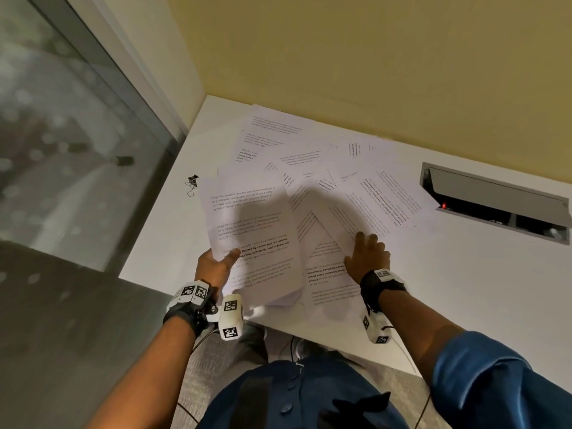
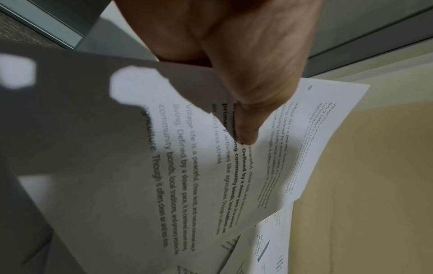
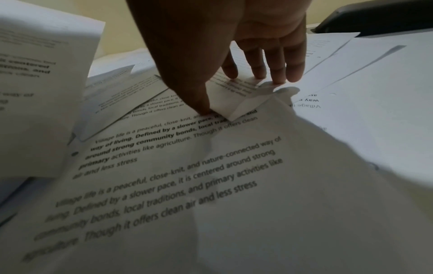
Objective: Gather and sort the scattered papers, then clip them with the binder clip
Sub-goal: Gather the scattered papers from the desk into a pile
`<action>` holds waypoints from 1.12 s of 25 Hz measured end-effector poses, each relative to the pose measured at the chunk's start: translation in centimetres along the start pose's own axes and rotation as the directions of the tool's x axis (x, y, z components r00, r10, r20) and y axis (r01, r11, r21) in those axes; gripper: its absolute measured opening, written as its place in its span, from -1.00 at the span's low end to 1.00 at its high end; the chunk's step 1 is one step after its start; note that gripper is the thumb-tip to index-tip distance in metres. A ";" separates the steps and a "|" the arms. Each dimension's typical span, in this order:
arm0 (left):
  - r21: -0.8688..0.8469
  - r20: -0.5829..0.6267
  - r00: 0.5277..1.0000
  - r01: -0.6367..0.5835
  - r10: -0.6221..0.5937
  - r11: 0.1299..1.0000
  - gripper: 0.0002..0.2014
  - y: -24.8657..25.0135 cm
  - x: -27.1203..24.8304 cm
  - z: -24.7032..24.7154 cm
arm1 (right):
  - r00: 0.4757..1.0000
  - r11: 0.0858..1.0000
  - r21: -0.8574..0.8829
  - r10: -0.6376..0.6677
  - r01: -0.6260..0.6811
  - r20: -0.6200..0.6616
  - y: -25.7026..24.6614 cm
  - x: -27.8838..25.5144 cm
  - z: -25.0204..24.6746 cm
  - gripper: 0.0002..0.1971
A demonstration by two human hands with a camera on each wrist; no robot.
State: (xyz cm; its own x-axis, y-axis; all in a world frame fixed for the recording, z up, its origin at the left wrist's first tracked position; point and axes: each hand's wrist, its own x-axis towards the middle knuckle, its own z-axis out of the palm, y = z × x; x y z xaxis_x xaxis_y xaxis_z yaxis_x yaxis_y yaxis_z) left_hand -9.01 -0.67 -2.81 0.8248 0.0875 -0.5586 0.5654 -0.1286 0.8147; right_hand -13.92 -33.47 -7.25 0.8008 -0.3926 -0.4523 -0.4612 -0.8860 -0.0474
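Observation:
My left hand (image 1: 216,261) grips a gathered stack of printed sheets (image 1: 250,239) at its lower left edge, thumb on top, lifted above the white table (image 1: 464,289); the left wrist view shows the thumb (image 2: 246,126) pressing the top page. My right hand (image 1: 366,255) pinches the raised corner of a loose sheet (image 3: 234,96) between thumb and fingers. Several more scattered papers (image 1: 309,150) lie spread toward the wall. A black binder clip (image 1: 192,184) sits on the table left of the stack, untouched.
An open cable hatch (image 1: 495,205) with a red light is set into the table at the right. A yellow wall (image 1: 371,57) bounds the far side. A glass partition (image 1: 62,134) stands to the left. The table's near edge lies just under my wrists.

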 end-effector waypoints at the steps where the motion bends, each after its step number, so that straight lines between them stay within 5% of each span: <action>1: 0.007 -0.003 1.000 0.006 -0.006 1.000 -0.86 -0.2 0.2 -0.2 | 1.000 1.000 -0.018 0.000 -0.001 -0.006 -0.2 0.0 0.0 -0.46; 9: 0.027 0.032 0.999 -0.003 0.002 1.000 -0.69 -0.1 0.7 -1.1 | 0.994 0.974 -0.206 -0.084 0.097 0.074 -0.4 -0.3 -0.1 -0.67; 20: 0.030 0.037 0.999 -0.013 0.011 0.999 -0.69 0.1 0.9 -2.2 | 1.000 0.999 0.034 -0.010 0.010 -0.010 -1.0 0.7 -0.2 -0.71; 24: 0.015 0.034 0.999 -0.001 0.000 1.000 -0.67 -0.3 1.0 -2.9 | 0.999 0.999 0.002 -0.033 0.033 -0.009 -1.4 0.7 -0.8 -0.66; 28: 0.011 -0.015 1.000 0.001 -0.001 1.000 -0.71 -0.5 1.2 -4.3 | 0.990 0.968 0.208 -0.137 0.143 -0.043 -4.3 2.3 -2.8 -0.70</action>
State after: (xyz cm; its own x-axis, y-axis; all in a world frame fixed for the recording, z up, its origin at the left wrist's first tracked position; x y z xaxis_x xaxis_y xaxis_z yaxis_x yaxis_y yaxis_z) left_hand -8.28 3.80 -3.23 0.8241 0.1023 -0.5571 0.5664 -0.1392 0.8123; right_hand -9.04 -31.23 -5.61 0.8723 -0.2777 -0.4024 -0.4109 -0.8625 -0.2955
